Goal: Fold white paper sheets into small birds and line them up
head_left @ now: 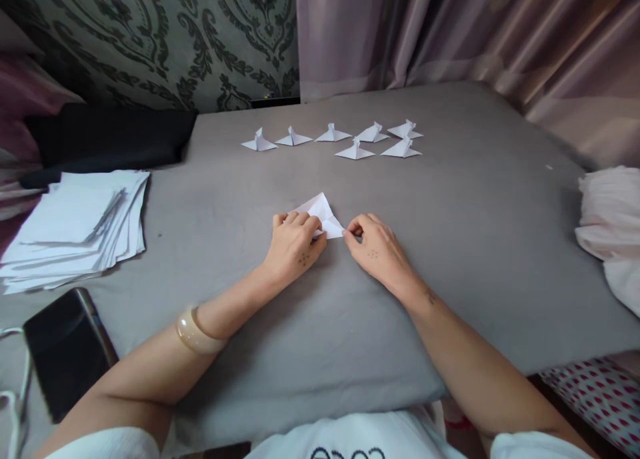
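The largest thing is the table (320, 352) with a grey cover, which fills most of the frame. A pink-mauve curtain (350, 39) hangs at the upper right, and a dark patterned wall (150, 45) stands at the upper left. At the left edge lies a stack of white paper (70, 212); just above it is a black item (115, 135), and at the lower left a dark phone (67, 352). In the centre of the frame are two hands. The left hand (299, 237) has its fingers curled over the left part of a folded white paper (324, 211); I cannot tell if they pinch or only press. The right hand (373, 242) pinches the right corner of this paper between thumb and forefinger. The paper lies in the middle, below seven small folded figures (355, 152), which are the smallest and stand at upper centre.
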`<move>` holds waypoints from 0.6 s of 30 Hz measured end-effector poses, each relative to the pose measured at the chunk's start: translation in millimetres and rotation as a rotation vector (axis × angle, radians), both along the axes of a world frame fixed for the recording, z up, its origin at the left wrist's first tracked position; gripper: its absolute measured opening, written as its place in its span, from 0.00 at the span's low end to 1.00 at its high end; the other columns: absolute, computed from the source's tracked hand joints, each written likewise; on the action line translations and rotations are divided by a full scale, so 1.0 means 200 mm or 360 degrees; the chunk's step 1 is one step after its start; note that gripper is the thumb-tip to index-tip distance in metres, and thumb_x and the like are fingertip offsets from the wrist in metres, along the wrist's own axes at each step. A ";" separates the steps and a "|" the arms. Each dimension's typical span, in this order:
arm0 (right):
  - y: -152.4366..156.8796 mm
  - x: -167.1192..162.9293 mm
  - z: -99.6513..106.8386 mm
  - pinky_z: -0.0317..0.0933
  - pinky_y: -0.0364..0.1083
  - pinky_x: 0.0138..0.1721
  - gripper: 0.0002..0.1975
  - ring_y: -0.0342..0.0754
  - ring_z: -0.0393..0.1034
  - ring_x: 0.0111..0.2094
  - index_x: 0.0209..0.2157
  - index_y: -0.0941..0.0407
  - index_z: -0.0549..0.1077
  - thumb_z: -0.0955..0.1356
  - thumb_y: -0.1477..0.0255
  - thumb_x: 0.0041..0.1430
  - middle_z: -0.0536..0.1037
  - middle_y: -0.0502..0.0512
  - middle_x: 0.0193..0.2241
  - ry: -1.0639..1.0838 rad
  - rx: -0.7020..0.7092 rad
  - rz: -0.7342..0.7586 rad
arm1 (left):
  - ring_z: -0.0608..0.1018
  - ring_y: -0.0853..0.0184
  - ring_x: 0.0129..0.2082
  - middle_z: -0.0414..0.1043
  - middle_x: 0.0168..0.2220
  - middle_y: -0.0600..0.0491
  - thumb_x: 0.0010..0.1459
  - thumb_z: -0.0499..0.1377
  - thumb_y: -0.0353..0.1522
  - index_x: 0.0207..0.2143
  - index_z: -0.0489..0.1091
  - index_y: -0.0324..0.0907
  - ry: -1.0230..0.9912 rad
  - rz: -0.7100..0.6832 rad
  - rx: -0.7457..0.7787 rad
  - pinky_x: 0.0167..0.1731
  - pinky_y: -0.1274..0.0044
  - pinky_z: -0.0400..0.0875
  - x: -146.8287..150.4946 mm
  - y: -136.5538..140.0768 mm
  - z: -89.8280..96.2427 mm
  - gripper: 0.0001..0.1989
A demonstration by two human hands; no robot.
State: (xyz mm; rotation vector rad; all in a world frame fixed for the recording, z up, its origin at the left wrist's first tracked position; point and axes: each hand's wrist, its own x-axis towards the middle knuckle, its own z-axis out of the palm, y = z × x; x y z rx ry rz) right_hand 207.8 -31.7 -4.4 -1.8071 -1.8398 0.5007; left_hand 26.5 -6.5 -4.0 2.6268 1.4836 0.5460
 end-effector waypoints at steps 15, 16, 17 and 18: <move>-0.06 -0.05 -0.02 0.63 0.48 0.44 0.16 0.50 0.69 0.42 0.41 0.54 0.74 0.59 0.82 0.61 0.76 0.56 0.39 0.0130 0.0296 0.0462 | 0.72 0.64 0.32 0.73 0.30 0.52 0.60 0.56 0.36 0.31 0.71 0.40 -0.0178 0.0007 -0.0218 0.40 0.68 0.57 -0.02 0.02 0.03 0.09; -0.06 -0.05 -0.02 0.63 0.48 0.45 0.16 0.50 0.69 0.43 0.41 0.54 0.74 0.59 0.82 0.61 0.76 0.56 0.39 0.0124 0.0292 0.0467 | 0.71 0.66 0.31 0.72 0.30 0.53 0.60 0.56 0.37 0.31 0.71 0.41 -0.0232 -0.0012 -0.0332 0.39 0.69 0.57 -0.04 0.03 0.04 0.10; -0.06 -0.04 -0.02 0.63 0.48 0.45 0.16 0.49 0.69 0.43 0.42 0.54 0.75 0.59 0.82 0.61 0.76 0.57 0.40 0.0117 0.0293 0.0471 | 0.70 0.68 0.29 0.71 0.29 0.54 0.60 0.56 0.39 0.30 0.71 0.41 -0.0293 -0.0038 -0.0462 0.37 0.71 0.58 -0.05 0.05 0.05 0.11; -0.06 -0.04 -0.02 0.63 0.48 0.45 0.17 0.49 0.68 0.43 0.42 0.54 0.75 0.59 0.82 0.61 0.76 0.57 0.40 0.0109 0.0297 0.0476 | 0.68 0.70 0.27 0.70 0.27 0.55 0.59 0.57 0.40 0.29 0.71 0.40 -0.0348 -0.0060 -0.0593 0.35 0.73 0.58 -0.07 0.06 0.06 0.13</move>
